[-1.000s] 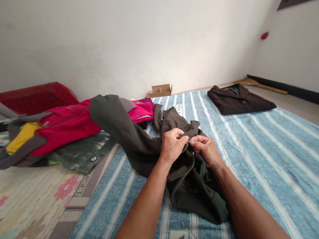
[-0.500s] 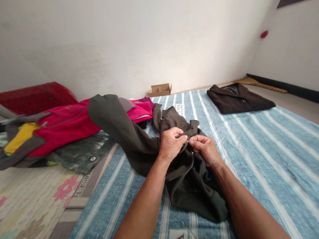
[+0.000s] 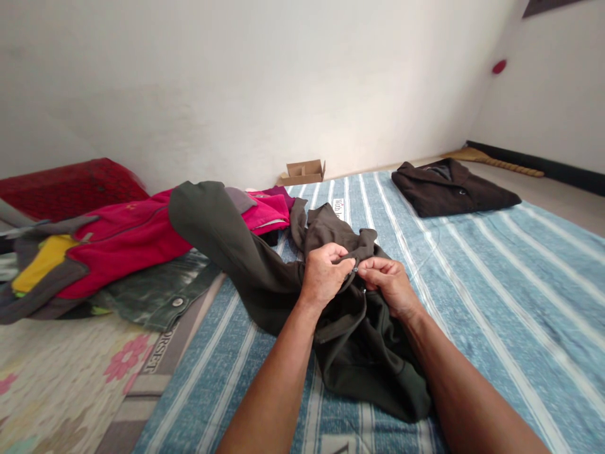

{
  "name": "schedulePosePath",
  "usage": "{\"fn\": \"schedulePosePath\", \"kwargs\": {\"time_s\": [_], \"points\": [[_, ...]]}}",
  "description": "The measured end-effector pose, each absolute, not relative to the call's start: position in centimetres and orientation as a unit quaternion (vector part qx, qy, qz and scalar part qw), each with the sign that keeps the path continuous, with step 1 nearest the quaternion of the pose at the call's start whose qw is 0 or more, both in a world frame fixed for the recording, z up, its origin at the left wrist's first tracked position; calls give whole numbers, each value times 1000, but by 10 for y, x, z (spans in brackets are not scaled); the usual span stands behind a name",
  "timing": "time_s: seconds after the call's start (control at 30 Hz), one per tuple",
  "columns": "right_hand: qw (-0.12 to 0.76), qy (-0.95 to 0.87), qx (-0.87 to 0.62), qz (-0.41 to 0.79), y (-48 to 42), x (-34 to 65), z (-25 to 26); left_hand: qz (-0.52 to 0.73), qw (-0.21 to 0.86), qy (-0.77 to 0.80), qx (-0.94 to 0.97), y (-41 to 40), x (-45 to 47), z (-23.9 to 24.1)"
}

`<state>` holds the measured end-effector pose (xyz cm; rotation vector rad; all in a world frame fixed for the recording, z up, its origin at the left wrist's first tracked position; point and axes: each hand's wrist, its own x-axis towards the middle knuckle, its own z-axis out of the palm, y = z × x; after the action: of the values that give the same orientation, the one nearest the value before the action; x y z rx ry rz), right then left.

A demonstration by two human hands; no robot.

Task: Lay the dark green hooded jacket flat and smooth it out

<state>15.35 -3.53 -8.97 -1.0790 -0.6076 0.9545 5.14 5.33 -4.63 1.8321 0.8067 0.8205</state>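
The dark olive garment [image 3: 373, 384] lay rumpled near the middle of the blue striped sheet [image 3: 491, 328], directly below and between my forearms. One long section of it ran to the far left and overlapped the red garment with grey trim [image 3: 127, 230].

My left hand [image 3: 326, 274] was positioned at the garment's opening, thumb and index finger closed together on the cloth edge. My right hand [image 3: 390, 284] was positioned just beside it on the right, thumb and index finger likewise closed in a pinch on the garment. A small bright metal piece [image 3: 356, 270] showed between the two sets of fingertips; I could not tell which fingers bore on it. The remaining fingers of both hands were curled.

On the left, a dark denim garment [image 3: 155, 296] with a round button lay partly beneath the red garment. A floral sheet [image 3: 70, 378] covered the near left. On the far right, a folded brown coat [image 3: 458, 192] rested flat on the striped sheet. An open cardboard box [image 3: 305, 171] stood at the far side, near the wall [image 3: 283, 75].
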Motion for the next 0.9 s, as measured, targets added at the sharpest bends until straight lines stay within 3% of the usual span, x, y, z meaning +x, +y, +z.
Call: {"fn": "schedulePosePath", "kwargs": {"time_s": [0.3,0.57,0.77,0.9], "points": [[701,-285,-490,432,-36,154,-91,353,480,338,728,56,50,-43],[700,-293,-502,414,-37,156,-91,463,505,345,641,95,27,-18],[700,-305,-497,412,-40,160,-93,523,362,415,650,137,-6,4],[695,-310,-497,417,-41,161,-94,539,249,426,683,124,-26,4]]}}
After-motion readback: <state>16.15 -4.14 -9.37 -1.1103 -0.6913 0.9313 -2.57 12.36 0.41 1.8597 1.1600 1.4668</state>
